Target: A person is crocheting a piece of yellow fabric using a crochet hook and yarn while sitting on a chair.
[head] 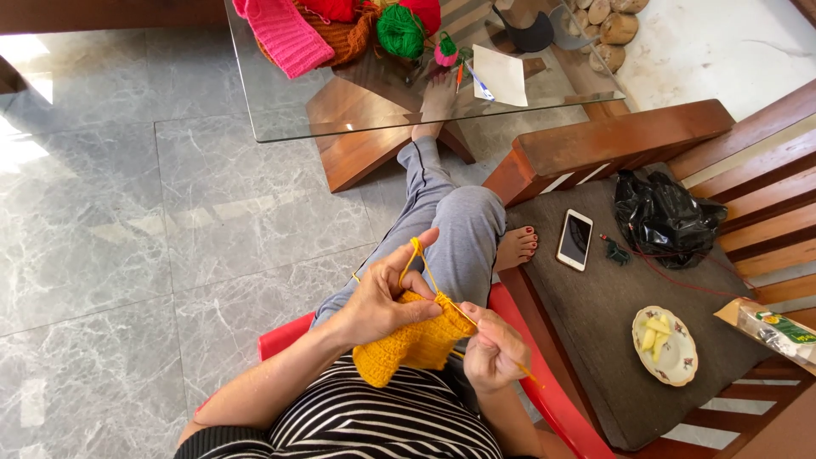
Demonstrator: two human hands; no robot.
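The yellow crochet piece [414, 340] hangs over the lap just above a striped top, and everything else sits outward from it. The left hand [382, 297] is closed on its upper edge, thumb and fingers pinching the fabric, with the yellow yarn [416, 248] looped over a raised finger, apparently to keep the strand taut. Touching the piece's right corner, the right hand [493, 348] is curled shut around a thin hook [525, 371] whose end juts out past the knuckles; a pencil-like hold suits small turns at the stitch. Beyond the piece a crossed knee rises, with bare grey floor open to its left. To the right, past the red chair rim, a wooden bench cushion [595, 314] carries a phone [575, 240], a black bag [667, 219] and a small plate [665, 347], all well apart from the work. Farthest from the piece, a glass table [280, 110] holds a green yarn ball [399, 31] and pink knitting [285, 34], its near edge ahead of the outstretched foot.
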